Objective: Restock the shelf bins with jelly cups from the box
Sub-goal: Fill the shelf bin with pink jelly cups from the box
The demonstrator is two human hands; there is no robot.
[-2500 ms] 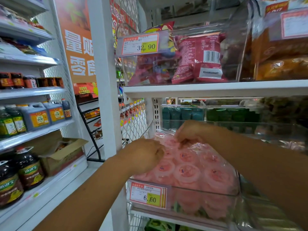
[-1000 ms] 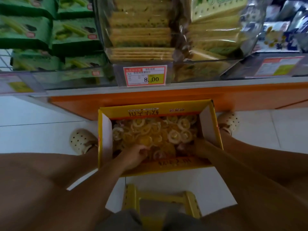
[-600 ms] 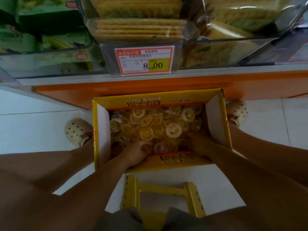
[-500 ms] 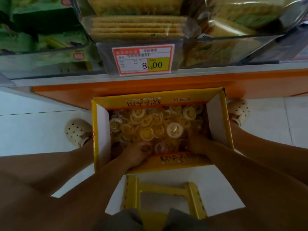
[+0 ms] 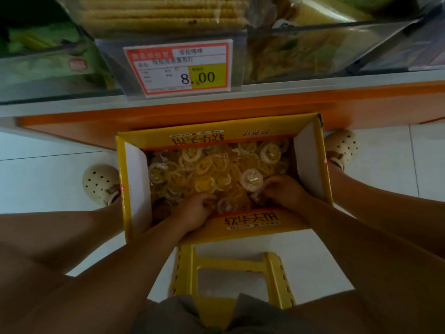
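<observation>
A yellow cardboard box (image 5: 252, 221) stands open on the floor between my feet, filled with loose yellow jelly cups (image 5: 204, 169). Both my hands are down inside it at the near edge. My left hand (image 5: 193, 212) digs into the pile with its fingers curled round cups. My right hand (image 5: 285, 191) has its fingers curled round cups too, right beside a white-lidded cup (image 5: 251, 180). The cups under both palms are hidden.
Clear shelf bins of biscuit packs (image 5: 163, 18) sit above, with a price tag (image 5: 178, 67) reading 8.00 over an orange shelf base (image 5: 361, 109). A yellow stool (image 5: 231, 268) is under me. My cream clogs (image 5: 100, 183) flank the box on white tiles.
I have turned from the pink jelly bin on the shelf down to the box. Over the last second both hands pushed deeper into the cups, the right one moving toward the white-lidded cup.
</observation>
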